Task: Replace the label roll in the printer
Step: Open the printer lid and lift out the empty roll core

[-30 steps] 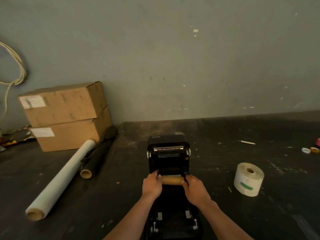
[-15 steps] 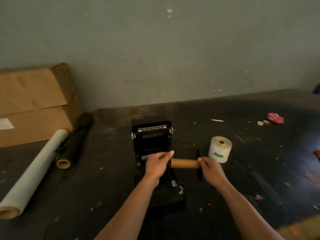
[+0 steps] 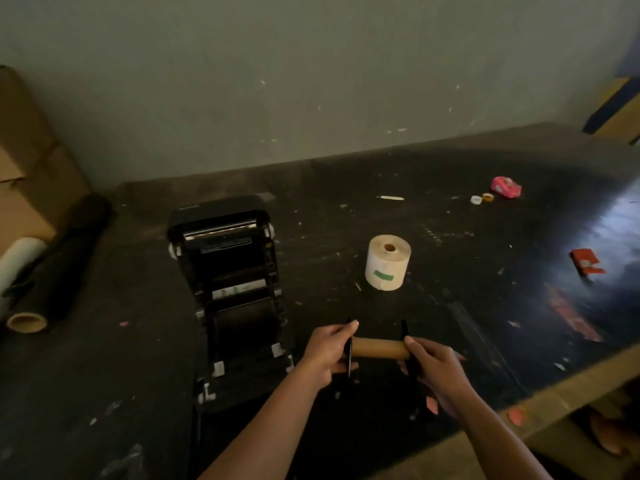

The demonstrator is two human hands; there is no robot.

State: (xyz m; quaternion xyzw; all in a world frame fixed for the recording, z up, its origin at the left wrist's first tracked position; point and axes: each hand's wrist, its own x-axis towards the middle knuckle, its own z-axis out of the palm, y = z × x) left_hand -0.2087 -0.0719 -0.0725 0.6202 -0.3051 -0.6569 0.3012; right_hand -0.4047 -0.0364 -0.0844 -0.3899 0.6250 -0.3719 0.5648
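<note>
Dark, scuffed tabletop (image 3: 450, 174) littered with paper scraps runs back to a plain grey wall (image 3: 311, 81). We hold the spent brown cardboard core (image 3: 379, 348) on its black spindle out in front of us, to the right of the open black label printer (image 3: 228, 278), whose roll bay sits empty. Our left hand (image 3: 323, 355) grips the left black flange, fingers curled round its rim; our right hand (image 3: 433, 365) pinches the right flange the same way. So the old roll is out. What remains, we judge, is stripping the core, threading on the fresh cream label roll (image 3: 388, 262) standing upright well beyond our hands, reseating it and closing the lid. Brown cartons (image 3: 27, 188) and wrap rolls (image 3: 52, 271) lie far left.
</note>
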